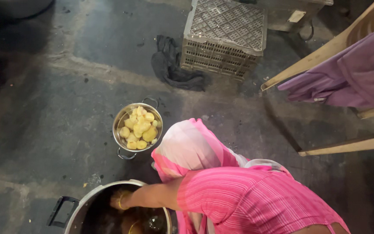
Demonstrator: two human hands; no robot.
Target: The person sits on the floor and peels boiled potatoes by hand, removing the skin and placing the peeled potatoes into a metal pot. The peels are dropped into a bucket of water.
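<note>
Rough cooking area, floor-level: stained concrete floor [44,130], steel bowl of peeled potatoes [137,126], large pot [83,208], upturned plastic crate [224,37].

Only one label shows. A small pale label [296,16], a slanted off-white rectangle, sits on the side of a grey box [291,17] at the far right of the floor, just right of the upturned grey plastic crate [224,37]. Whatever is marked on it is too small to make out. No packages, signs or screens appear anywhere else in the scene.
</note>
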